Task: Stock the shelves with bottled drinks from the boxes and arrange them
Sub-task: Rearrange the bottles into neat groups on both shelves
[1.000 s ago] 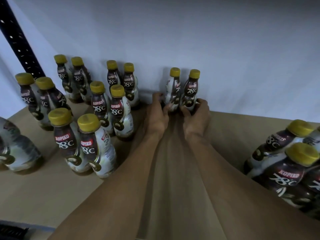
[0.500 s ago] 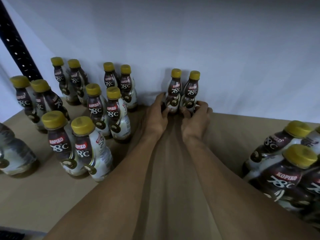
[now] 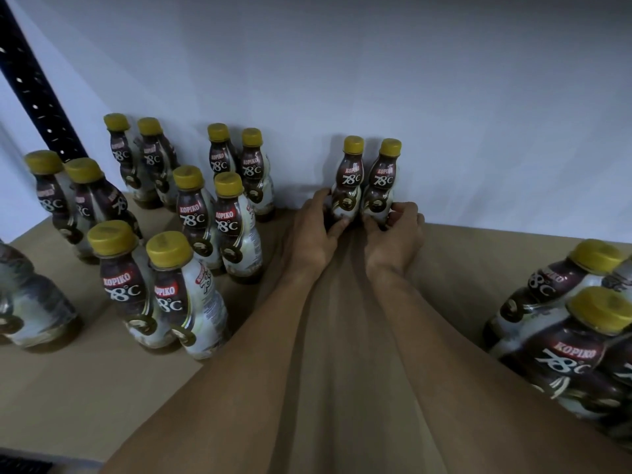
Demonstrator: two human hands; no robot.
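Two yellow-capped brown-and-cream plastic coffee bottles [image 3: 347, 181] were held upright, caps up, labels facing forward, touching side by side at the back of the tan board shelf [image 3: 478, 261] against the white wall [image 3: 410, 80]. The left one was gripped low by the left hand [image 3: 313, 230], the right one by the right hand [image 3: 393, 234]. Contents were hidden by wrap labels. Matching paired bottles [image 3: 201, 213] were stood at left near a black perforated upright [image 3: 34, 94], and more bottles [image 3: 564, 336] at right.

Glossy plastic bottles [image 3: 349, 186], matt yellow caps [image 3: 353, 144], matt brown shelf board [image 3: 478, 254]
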